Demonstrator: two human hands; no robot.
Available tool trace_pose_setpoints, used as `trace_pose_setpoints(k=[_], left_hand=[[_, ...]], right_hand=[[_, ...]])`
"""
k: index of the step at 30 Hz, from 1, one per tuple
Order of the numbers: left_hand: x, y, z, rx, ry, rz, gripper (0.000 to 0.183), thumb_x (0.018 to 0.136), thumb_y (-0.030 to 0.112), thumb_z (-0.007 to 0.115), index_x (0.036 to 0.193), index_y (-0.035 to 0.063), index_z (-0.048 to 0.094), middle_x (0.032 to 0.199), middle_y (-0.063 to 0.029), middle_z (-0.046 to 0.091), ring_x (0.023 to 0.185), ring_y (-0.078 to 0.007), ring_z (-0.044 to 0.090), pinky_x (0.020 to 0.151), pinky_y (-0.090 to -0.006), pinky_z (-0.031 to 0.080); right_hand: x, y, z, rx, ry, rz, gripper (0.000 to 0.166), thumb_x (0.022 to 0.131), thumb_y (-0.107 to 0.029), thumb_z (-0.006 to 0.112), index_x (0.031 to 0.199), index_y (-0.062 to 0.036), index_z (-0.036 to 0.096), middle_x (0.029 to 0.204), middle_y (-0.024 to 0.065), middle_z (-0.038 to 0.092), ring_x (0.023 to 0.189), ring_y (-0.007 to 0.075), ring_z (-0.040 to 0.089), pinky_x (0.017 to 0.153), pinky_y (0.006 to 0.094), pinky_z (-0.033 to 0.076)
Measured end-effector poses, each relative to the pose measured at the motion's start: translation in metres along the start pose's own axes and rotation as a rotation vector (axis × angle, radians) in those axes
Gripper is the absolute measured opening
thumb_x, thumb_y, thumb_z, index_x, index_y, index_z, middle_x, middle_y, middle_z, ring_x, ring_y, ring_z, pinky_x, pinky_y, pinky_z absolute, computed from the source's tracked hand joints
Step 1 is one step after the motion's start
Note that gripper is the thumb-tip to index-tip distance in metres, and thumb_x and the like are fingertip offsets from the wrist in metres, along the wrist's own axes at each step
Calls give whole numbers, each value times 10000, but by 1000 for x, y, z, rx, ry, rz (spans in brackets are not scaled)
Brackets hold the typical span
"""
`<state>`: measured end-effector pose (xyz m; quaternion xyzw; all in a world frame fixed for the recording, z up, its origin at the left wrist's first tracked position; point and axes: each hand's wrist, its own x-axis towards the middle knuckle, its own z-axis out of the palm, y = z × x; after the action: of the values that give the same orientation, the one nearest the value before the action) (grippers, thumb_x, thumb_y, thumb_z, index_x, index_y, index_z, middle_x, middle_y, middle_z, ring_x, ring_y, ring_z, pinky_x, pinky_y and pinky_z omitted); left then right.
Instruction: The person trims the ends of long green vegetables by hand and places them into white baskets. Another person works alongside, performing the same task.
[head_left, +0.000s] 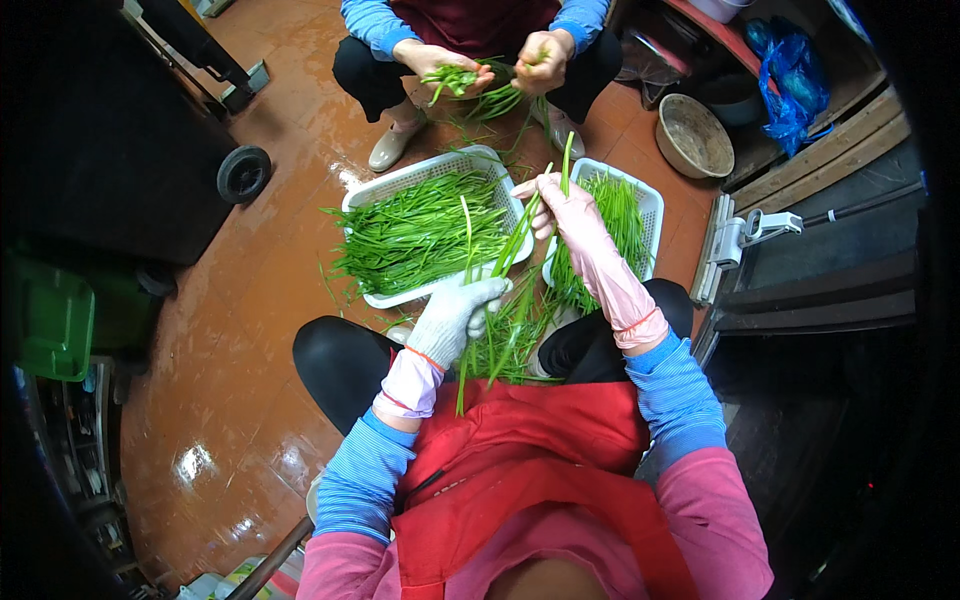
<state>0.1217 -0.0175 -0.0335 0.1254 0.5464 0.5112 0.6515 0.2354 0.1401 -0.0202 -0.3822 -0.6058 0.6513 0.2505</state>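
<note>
My left hand (461, 311), in a white knit glove over a thin pale one, is closed around a few long green stalks, likely garlic chives (511, 251). My right hand (562, 206), in a pink rubber glove, pinches the upper, pale ends of stalks between thumb and fingers. Beyond my left hand a white perforated plastic basket (386, 302) is heaped with the same greens. Partly behind my right forearm stands a second white basket (657, 217) of greens. Loose greens (517, 337) lie in a pile on the floor between my feet.
A person (476, 22) squats opposite, holding greens in both hands. The tiled floor (247, 330) looks wet. A dark wheeled unit (244, 174) and a green plastic bin (56, 322) stand left. To the right are a worn round basin (694, 136), blue plastic bags (796, 82) and wooden shelving (825, 154).
</note>
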Motion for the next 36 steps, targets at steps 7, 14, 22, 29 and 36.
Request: trace_pose_setpoints(k=[7,14,22,29,36], left_hand=[[7,-7,0,125,136,-19,110,733,145,639,773,57,588,522,31,468,359,-62,326,344,-224,248],[4,-12,-4,339,96,-11,121,730,146,546,746,34,591,529,12,496,360,-91,363,348,-249,272],[-20,4,-30,188,-74,66,176,849,103,510,952,-7,600,752,-62,659,367,-34,410,347,-178,325],[-14,-8,-38,186,67,72,306,878,128,518,1152,-8,508,844,-70,652,386,-71,465,348,-200,381],[-7,-18,-34,234,-15,74,284,915,201,494,1128,17,527,842,-56,644,416,-71,481,359,-196,386]], right_hand=[[-3,5,15,76,107,-13,305,955,-265,453,846,-40,628,654,-25,551,528,35,457,453,169,368],[-8,10,19,133,238,-32,315,960,-281,442,837,-51,618,665,-41,533,524,24,422,453,166,350],[-5,4,-21,326,68,100,309,945,-322,461,942,-31,563,890,98,640,778,180,619,706,299,508],[-4,-4,-38,643,-10,122,346,924,-327,521,969,6,602,604,-61,342,491,47,320,445,188,270],[-19,3,30,-3,-154,277,338,826,-384,634,1025,-111,655,671,-81,485,445,1,281,402,170,197]])
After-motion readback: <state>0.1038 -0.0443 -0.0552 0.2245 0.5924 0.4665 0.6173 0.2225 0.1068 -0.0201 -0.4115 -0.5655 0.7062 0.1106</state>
